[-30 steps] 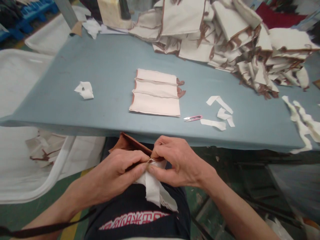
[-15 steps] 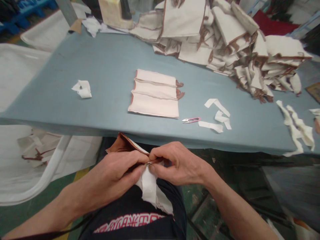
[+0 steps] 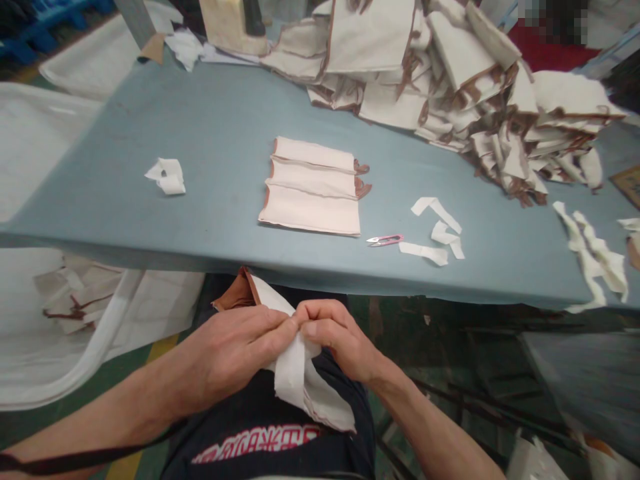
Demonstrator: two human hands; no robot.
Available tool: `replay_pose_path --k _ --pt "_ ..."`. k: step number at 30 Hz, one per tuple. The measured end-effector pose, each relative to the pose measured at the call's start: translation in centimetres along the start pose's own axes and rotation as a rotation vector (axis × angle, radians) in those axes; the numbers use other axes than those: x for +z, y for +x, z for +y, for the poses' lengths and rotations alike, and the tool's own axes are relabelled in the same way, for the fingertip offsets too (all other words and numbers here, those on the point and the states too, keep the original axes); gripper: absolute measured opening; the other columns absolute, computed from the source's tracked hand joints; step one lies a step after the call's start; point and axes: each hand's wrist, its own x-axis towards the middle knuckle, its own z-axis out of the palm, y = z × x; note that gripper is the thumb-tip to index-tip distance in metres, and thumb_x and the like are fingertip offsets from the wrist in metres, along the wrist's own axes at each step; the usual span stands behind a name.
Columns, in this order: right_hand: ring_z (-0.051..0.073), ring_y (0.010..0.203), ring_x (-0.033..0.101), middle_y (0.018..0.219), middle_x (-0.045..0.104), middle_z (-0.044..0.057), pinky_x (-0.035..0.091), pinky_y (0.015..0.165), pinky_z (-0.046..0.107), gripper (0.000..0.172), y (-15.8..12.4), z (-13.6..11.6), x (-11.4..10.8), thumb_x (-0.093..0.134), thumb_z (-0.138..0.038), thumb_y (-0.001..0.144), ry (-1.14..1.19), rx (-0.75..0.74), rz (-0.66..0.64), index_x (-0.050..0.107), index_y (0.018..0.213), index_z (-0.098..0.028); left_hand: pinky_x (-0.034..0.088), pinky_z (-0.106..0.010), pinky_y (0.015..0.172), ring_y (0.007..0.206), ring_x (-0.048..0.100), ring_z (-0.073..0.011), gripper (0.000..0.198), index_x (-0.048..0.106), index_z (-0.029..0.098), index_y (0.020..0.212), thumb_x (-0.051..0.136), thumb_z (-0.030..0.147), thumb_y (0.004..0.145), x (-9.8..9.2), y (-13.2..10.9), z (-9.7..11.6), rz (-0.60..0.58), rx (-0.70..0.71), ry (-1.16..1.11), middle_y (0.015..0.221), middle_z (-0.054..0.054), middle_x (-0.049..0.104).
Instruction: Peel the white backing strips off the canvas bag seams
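My left hand (image 3: 245,347) and my right hand (image 3: 333,337) meet above my lap, just in front of the table edge. Both are closed, fingertips pinching a white cloth pouch with brown trim (image 3: 270,293). Its brown-edged end sticks out beyond my left hand. A white strip (image 3: 289,383) hangs down from between the fingertips, beside more of the pouch's white cloth. The exact pinch point is covered by my fingers. On the table ahead lie similar flat pouches (image 3: 313,190) overlapping in a row. Pink-handled thread snips (image 3: 385,241) rest to their right.
The blue-grey table (image 3: 215,120) spans the view. A heap of brown-trimmed cloth pouches (image 3: 390,100) covers its back right. Loose white strips (image 3: 425,253) lie by the snips, a curled one (image 3: 170,179) at left, longer ones (image 3: 590,253) at right. A white bin (image 3: 105,347) stands lower left.
My hands have turned slightly, and the pouch has tilted so more of its white face shows. My right hand has shifted a little left. The hanging strip has swung slightly left.
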Motion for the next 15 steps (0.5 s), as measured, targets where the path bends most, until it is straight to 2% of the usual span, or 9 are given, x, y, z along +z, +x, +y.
replay_pose_path --k 3,5,8,10,12,15 --pt "0.009 0.052 0.029 0.057 0.04 -0.007 0.023 0.048 0.022 0.02 0.0 -0.1 0.1 0.06 -0.036 0.077 -0.023 0.012 0.031 0.053 0.067 -0.02 0.057 -0.028 0.076 0.085 0.073 -0.0208 0.035 0.063 0.024 0.134 0.044 0.013 0.105 0.1 0.5 0.5 0.046 0.124 0.047 0.101 -0.009 0.079" --pt "0.009 0.054 0.03 0.059 0.04 -0.007 0.025 0.05 0.022 0.017 -0.3 -0.9 0.0 0.059 -0.033 0.078 -0.116 -0.041 0.023 0.054 0.069 -0.02 0.058 -0.027 0.077 0.086 0.075 -0.0195 0.032 0.062 0.023 0.129 0.047 0.011 0.103 -0.1 0.9 1.2 0.095 0.098 0.013 0.101 -0.007 0.08" --pt "0.009 0.055 0.036 0.062 0.047 -0.006 0.03 0.052 0.022 0.008 -1.1 -2.6 -0.1 0.056 -0.022 0.078 -0.396 -0.212 0.023 0.057 0.07 -0.019 0.056 -0.023 0.076 0.082 0.074 -0.0159 0.03 0.063 0.023 0.121 0.056 0.011 0.095 -1.0 1.3 2.2 0.117 -0.05 -0.096 0.1 -0.002 0.08" --pt "0.01 0.057 0.045 0.064 0.055 -0.004 0.035 0.056 0.022 0.008 -1.6 -3.5 -0.1 0.054 -0.015 0.076 -0.622 -0.348 0.046 0.059 0.071 -0.019 0.053 -0.021 0.069 0.077 0.071 -0.0138 0.023 0.065 0.023 0.115 0.056 0.016 0.095 -1.9 1.6 2.6 0.052 -0.131 -0.182 0.095 0.002 0.077" --pt "0.01 0.059 0.051 0.068 0.062 -0.003 0.039 0.06 0.023 0.012 -1.9 -3.9 0.0 0.053 -0.012 0.076 -0.788 -0.454 0.067 0.061 0.073 -0.02 0.049 -0.02 0.067 0.074 0.067 -0.0128 0.018 0.067 0.022 0.104 0.049 0.02 0.102 -2.5 2.1 2.8 -0.05 -0.16 -0.229 0.089 0.003 0.074" --pt "0.01 0.058 0.052 0.068 0.063 -0.003 0.04 0.06 0.024 0.013 -1.9 -3.8 0.1 0.053 -0.011 0.078 -0.862 -0.515 0.066 0.063 0.074 -0.02 0.044 -0.022 0.064 0.067 0.059 -0.0118 0.03 0.059 0.021 0.086 0.04 0.02 0.109 -2.7 2.6 2.6 -0.125 -0.093 -0.16 0.077 0.004 0.065"
